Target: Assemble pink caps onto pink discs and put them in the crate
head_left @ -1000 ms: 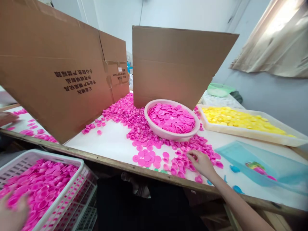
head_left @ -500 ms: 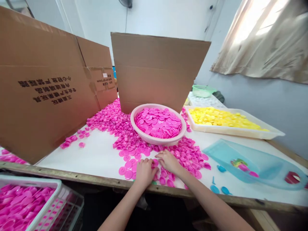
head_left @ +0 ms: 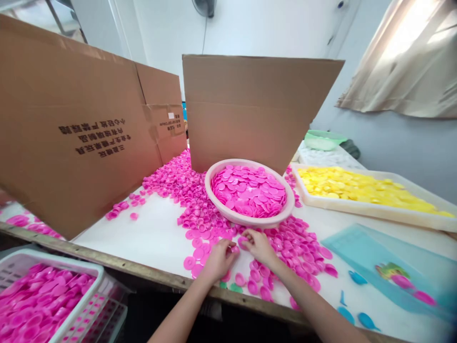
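My left hand (head_left: 218, 261) and my right hand (head_left: 259, 247) sit close together on the white table top (head_left: 121, 238), just below a shallow pink-white plastic bowl (head_left: 250, 223). Each hand's fingers curl around a pink plastic cap (head_left: 234, 248) (head_left: 243, 243), partly hidden by the fingertips. Loose pink caps (head_left: 285, 243) lie in a wide scatter around both hands and heap up behind the bowl. The bowl holds a mound of similar pink caps (head_left: 250, 190).
A white plastic crate (head_left: 57, 257) of pink caps stands below the table's wooden edge (head_left: 150, 271) at lower left. Yellow caps fill a white tray (head_left: 357, 209) at right. A translucent blue tray (head_left: 378, 262) and small blue pieces (head_left: 357, 277) lie nearby. Cardboard sheets (head_left: 250, 109) stand behind.
My left hand has come from the crate at lower left to the table beside my right hand. My right hand has shifted slightly toward the bowl, and both now hold caps.
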A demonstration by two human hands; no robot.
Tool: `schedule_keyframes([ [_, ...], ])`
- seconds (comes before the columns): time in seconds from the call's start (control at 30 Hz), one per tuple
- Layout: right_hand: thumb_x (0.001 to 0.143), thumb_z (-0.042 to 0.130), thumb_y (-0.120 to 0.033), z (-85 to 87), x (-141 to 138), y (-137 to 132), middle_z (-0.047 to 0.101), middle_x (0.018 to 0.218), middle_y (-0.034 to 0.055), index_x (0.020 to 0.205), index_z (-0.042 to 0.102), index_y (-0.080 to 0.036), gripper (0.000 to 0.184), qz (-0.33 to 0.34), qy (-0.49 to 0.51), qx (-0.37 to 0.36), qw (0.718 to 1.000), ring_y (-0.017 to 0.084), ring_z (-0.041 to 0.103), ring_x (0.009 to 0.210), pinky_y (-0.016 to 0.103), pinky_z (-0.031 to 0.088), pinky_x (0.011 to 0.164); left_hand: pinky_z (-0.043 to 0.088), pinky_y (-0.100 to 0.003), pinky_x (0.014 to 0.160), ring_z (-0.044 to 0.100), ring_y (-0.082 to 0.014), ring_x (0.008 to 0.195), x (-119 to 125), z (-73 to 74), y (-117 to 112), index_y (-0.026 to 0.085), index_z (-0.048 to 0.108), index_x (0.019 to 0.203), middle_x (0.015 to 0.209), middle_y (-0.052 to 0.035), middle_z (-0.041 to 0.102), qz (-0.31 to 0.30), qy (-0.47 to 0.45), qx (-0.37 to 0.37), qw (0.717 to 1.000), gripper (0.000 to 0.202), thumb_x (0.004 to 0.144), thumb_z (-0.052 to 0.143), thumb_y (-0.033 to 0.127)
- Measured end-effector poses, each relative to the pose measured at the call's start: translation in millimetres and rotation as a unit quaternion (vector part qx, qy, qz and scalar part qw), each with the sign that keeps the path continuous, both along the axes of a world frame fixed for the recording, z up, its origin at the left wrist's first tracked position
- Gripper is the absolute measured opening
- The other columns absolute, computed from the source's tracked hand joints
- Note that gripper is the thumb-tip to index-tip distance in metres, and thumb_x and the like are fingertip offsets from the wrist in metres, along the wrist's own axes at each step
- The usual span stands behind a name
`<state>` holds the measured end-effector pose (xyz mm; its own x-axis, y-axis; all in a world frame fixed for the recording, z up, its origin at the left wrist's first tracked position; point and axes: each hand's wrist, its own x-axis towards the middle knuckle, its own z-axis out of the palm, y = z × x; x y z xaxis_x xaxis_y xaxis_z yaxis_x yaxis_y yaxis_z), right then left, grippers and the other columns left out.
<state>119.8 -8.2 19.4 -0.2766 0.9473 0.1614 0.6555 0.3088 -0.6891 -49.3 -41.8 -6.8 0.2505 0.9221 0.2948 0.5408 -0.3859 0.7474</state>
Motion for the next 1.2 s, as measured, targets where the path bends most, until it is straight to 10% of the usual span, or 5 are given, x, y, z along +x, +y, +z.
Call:
schedule_keyframes([
  [0.23, 0.072, 0.057, -0.029, -7.2, 10.8, -10.7, 0.059, 0.064, 0.0009, 0.091, 0.053, -0.013, 0.025, -0.001, 0.178, -0.214, 0.961, 0.011, 0.057, 0.052, 0.021, 0.047, 0.048, 0.039, -0.025, 0.068, 0.052, -0.0153, 0.08, 7.7, -9.8, -2.2, 0.018, 0.046, 0.097, 0.082, -0.0019, 0.059, -0.014, 0.014, -0.029, 0.999, 0.028, 0.07, 0.051, 0.022],
  [0.67, 0.072, 0.056, -0.015, -2.0, -17.2, 5.0, 0.058, 0.05, -0.0012, 0.078, 0.044, -0.016, 0.014, 0.002, 0.022, -0.355, 0.935, 0.015, 0.061, 0.051, 0.024, 0.051, 0.048, 0.041, -0.023, 0.059, 0.057, -0.0136, 0.069, 0.1, -0.7, 1.2, 0.018, 0.04, 0.103, 0.081, -0.0032, 0.061, -0.058, -0.032, -0.117, 0.991, 0.035, 0.071, 0.051, 0.025],
  [0.87, 0.07, 0.061, -0.021, 0.5, -14.9, 7.6, 0.06, 0.052, 0.0012, 0.08, 0.045, -0.013, 0.02, 0.005, 0.002, -0.398, 0.917, 0.012, 0.058, 0.041, 0.02, 0.049, 0.042, 0.035, -0.032, 0.07, 0.051, -0.0208, 0.083, 20.3, 10.0, 26.4, 0.015, 0.048, 0.094, 0.089, -0.009, 0.056, 0.143, 0.156, -0.019, 0.977, 0.027, 0.085, 0.027, 0.03],
  [1.2, 0.067, 0.061, -0.021, -1.4, -7.3, 23.1, 0.055, 0.042, -0.0038, 0.066, 0.047, -0.015, 0.015, 0.094, -0.016, -0.444, 0.891, 0.011, 0.057, 0.041, 0.018, 0.047, 0.04, 0.029, -0.032, 0.072, 0.044, -0.0214, 0.087, 34.2, -5.1, 30.9, 0.015, 0.046, 0.098, 0.094, -0.0094, 0.05, 0.135, 0.262, -0.009, 0.956, 0.022, 0.082, 0.033, 0.022],
])
